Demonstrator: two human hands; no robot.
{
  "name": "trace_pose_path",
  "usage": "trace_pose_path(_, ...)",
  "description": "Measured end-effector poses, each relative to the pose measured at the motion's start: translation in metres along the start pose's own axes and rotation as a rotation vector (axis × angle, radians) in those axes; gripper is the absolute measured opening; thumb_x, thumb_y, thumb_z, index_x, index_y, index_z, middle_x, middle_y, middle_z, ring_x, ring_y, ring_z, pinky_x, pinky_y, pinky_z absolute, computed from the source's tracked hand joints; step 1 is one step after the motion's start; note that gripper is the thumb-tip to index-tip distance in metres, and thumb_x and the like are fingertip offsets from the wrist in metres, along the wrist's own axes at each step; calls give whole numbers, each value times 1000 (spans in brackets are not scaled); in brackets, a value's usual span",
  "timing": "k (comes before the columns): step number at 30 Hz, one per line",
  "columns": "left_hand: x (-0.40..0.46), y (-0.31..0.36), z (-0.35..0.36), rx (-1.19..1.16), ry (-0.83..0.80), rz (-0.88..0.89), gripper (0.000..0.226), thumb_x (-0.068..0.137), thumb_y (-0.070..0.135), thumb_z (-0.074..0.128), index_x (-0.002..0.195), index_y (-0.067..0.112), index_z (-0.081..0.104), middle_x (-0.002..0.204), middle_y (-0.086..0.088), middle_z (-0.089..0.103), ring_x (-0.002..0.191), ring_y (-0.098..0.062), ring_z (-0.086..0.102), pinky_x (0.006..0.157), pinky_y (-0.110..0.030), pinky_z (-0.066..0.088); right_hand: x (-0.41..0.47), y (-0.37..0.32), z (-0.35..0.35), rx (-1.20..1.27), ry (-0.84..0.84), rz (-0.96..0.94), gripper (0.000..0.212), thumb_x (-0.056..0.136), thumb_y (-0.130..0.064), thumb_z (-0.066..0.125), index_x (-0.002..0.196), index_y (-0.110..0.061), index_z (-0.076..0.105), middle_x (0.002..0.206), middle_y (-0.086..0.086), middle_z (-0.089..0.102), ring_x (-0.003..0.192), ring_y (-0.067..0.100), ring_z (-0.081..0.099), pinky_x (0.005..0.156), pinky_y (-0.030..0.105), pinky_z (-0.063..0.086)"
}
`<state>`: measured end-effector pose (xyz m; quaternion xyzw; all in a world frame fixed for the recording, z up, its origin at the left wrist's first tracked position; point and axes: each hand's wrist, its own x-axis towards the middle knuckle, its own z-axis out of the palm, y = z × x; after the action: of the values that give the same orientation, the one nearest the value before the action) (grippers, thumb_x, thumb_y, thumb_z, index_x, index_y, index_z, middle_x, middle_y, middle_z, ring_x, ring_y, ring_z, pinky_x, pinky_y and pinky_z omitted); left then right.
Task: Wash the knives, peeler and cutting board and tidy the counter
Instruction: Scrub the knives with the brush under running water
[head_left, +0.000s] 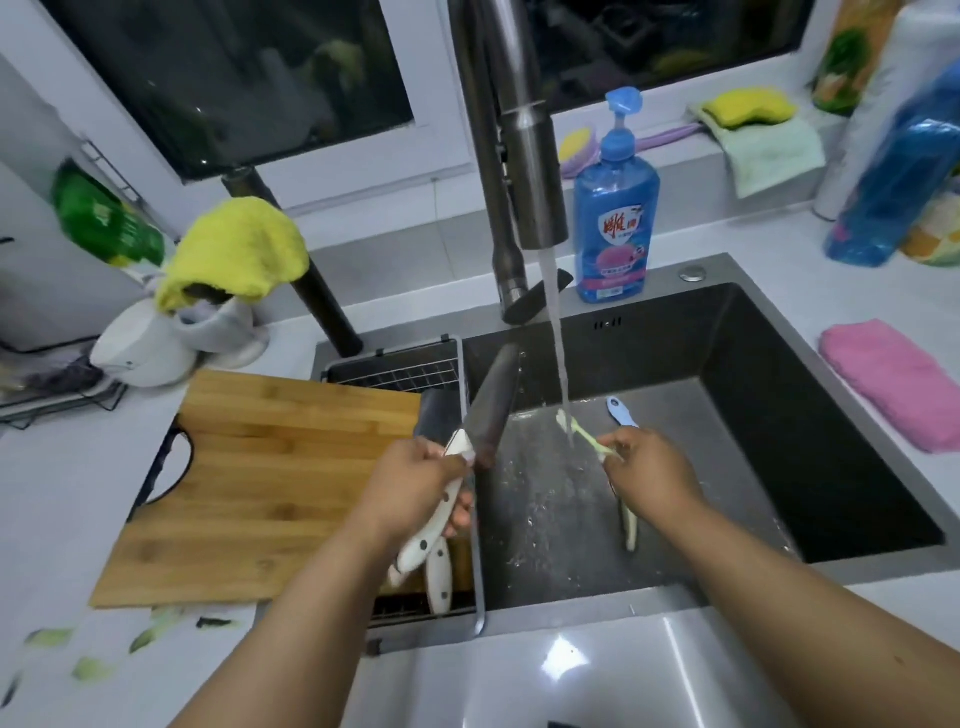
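My left hand (415, 483) grips the white handle of a knife (493, 400), whose dark blade points up and away over the sink's left side. A second white-handled knife (439, 577) lies beneath it on the drain rack (400, 370). My right hand (652, 473) pinches a thin pale-green tool (571, 423), its tip under the running water; I cannot tell what it is. A blue peeler (621, 410) lies on the sink floor just beyond that hand. The bamboo cutting board (260, 493) rests on the counter left of the sink (753, 332).
The faucet (524, 156) runs into the sink. A blue dish soap bottle (615, 208) stands behind it. A pink cloth (893, 384) lies on the right counter. At left are a yellow cloth (239, 249) and a white kettle (145, 348). Green scraps (52, 639) litter the near-left counter.
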<state>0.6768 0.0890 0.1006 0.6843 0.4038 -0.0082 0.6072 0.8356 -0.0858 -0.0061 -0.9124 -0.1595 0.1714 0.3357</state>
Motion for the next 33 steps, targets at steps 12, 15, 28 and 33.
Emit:
trace_pose_path(12, 24, -50, -60, 120, 426, -32, 19, 82, 20, 73, 71, 4, 69, 60, -7, 64, 58, -25, 57, 60, -32, 44, -2, 3, 14, -41, -11, -7, 20, 87, -25, 62, 105, -25, 70, 107, 5, 64, 86, 22, 62, 66, 24, 37)
trace_pose_path(15, 36, -58, -47, 150, 378, -49, 22, 80, 24, 74, 75, 2, 71, 69, -15, 71, 67, -32, 66, 66, -40, 53, -1, 7, 18, -52, -29, 2, 17, 86, -25, 64, 101, -26, 71, 107, 5, 61, 84, 21, 62, 65, 24, 37)
trace_pose_path(28, 59, -68, -15, 663, 401, 38, 22, 78, 37, 75, 68, 22, 63, 62, 3, 62, 59, -13, 55, 46, -22, 31, 3, 16, 13, -62, 2, 46, 17, 84, -20, 63, 97, -24, 73, 94, 2, 67, 91, 26, 63, 67, 22, 37)
trace_pose_path(33, 62, -67, -12, 718, 450, 103, 14, 86, 20, 60, 73, 20, 66, 65, 1, 64, 59, -16, 59, 48, -26, 44, 7, 22, 4, -44, 0, 80, 21, 84, -18, 63, 102, -25, 71, 106, 3, 66, 91, 23, 63, 66, 21, 35)
